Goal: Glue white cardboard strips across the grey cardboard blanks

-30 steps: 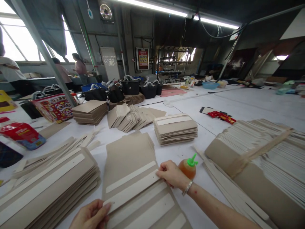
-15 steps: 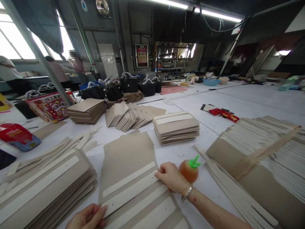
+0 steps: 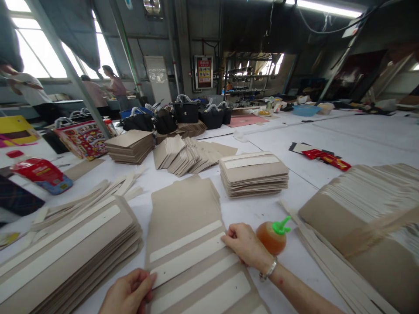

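A long white strip (image 3: pixel 191 260) with a small hole near each end lies across a grey-brown cardboard panel (image 3: pixel 183 200). My left hand (image 3: pixel 131 290) pinches the strip's near left end between thumb and finger. At its far right end, my right hand (image 3: pixel 247 244), with a bracelet on the wrist, grips the strip with curled fingers. Other white strips lie parallel on the overlapping panels, above and below this one. Just right of my right hand sits a round bottle (image 3: pixel 271 237) of amber liquid with a green nozzle.
Left stands a stack of panels with strips (image 3: pixel 81 244); another stack (image 3: pixel 253 174) is ahead. Tied panels (image 3: pixel 360 218) and loose strips (image 3: pixel 327 257) lie right. Black handbags (image 3: pixel 186 111), a red pouch (image 3: pixel 41 172) and red packets (image 3: pixel 327 159) are farther off. People (image 3: pixel 114 87) stand behind.
The camera view has turned slightly left, so everything sits farther right in the picture. Both hands keep hold of the same strip, which stays in nearly the same place on the panel.
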{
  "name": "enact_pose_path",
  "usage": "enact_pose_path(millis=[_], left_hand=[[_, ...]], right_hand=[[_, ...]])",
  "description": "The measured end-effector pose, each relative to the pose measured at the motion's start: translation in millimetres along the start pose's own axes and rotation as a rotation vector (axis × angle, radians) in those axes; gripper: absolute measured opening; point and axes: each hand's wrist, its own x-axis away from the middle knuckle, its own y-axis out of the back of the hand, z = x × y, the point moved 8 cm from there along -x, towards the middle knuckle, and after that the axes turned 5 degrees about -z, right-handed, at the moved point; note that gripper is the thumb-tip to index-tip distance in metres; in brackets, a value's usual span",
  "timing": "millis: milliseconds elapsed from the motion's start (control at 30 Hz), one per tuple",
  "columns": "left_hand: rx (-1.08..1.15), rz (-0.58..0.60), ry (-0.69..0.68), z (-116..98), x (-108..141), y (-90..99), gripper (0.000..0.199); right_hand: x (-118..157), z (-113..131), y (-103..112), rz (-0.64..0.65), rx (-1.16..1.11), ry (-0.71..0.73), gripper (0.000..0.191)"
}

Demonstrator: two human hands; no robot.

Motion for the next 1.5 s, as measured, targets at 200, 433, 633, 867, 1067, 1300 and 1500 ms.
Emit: enact_pose_path(millis=[200,433,633,867,1067,1300,1500], left_hand=[[-0.019,0.0,-0.018,-10,4,2.6,0.037],[-0.024,-0.019,0.002,-6,7,2.6,0.027],[-0.044,-0.043,0.01,-3,3,3.9,0.023],[-0.083,-0.055,0.007,-7,5,5.9,0.022],[-0.12,-0.056,0.009,-10,6,4.8,0.02],[-0.186,-0.058,-0.007,-14,7,3.6,0.019],[-0.384,-0.092,-0.118,-24,7,7.7,0.021]], right_hand=[[-4,-4,-10,0.058,0.026,0.034,0.028],[-7,-12,-18,0.088,0.049,0.014,0.029],[-8,-11,-19,0.095,0.068,0.037,0.031],[-8,-17,-21,0.105,0.103,0.023,0.033],[-9,-17,-22,0.1,0.08,0.019,0.032],[-6,-13,-20,0.105,0.085,0.022,0.031],[-4,-5,-15,0.067,0.16,0.063,0.029]])
